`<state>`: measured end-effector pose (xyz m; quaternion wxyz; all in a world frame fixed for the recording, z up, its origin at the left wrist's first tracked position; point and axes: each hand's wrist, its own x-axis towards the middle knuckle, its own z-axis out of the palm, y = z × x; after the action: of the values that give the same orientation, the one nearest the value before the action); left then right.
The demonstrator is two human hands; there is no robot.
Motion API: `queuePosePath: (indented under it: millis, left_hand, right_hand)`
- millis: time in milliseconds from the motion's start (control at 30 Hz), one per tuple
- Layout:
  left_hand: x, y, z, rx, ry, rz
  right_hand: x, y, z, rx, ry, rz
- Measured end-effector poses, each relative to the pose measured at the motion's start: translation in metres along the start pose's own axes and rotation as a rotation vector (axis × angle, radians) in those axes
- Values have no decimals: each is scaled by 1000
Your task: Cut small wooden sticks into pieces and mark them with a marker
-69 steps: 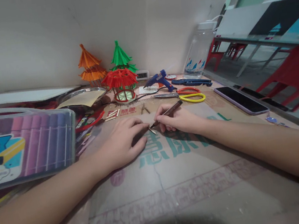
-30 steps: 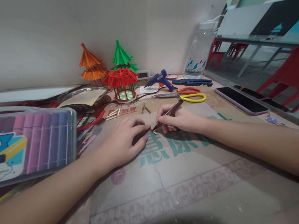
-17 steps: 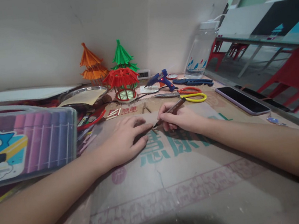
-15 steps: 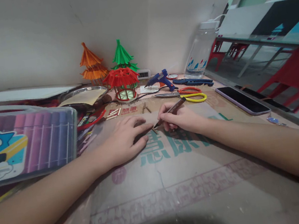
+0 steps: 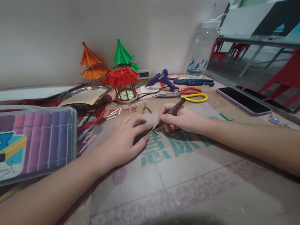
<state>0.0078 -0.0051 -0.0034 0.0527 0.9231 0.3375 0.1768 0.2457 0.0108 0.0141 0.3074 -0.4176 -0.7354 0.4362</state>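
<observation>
A brown marker (image 5: 175,107) is held in my right hand (image 5: 180,118) like a pen, its tip pointing down to the left. Just below that tip lies a short brown stick (image 5: 154,131) on the printed cardboard sheet (image 5: 138,188). My left hand (image 5: 127,140) rests palm down to the left, fingers stretched and the thumb apart; its index fingertip is at the stick's upper end, and whether it presses on it is hard to tell. Behind, small brown sticks (image 5: 146,108) lean together, and pale sticks (image 5: 113,114) lie to their left.
A marker case (image 5: 50,141) stands at left. Farther back are a red-roofed model pavilion (image 5: 123,78), orange (image 5: 91,61) and green (image 5: 121,53) ones, a glue gun (image 5: 160,78), scissors (image 5: 196,97) and a water bottle (image 5: 200,53). A phone (image 5: 243,101) lies right.
Both hands stay nearly in place. The marker has shifted very slightly down and to the left, with its tip still at the brown stick.
</observation>
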Motion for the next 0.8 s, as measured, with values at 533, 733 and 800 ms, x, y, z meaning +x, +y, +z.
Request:
queuePosePath:
  millis: [533,733,800]
  left_hand:
    - [0,0,0,5,0,2]
    - [0,0,0,5,-1,0]
    - [0,0,0,5,3,3]
  right_hand:
    - [-1,-5,-1,46,-60,38]
    - [-1,-5,0,43,-33,28]
    - [0,-4,0,42,-37,27]
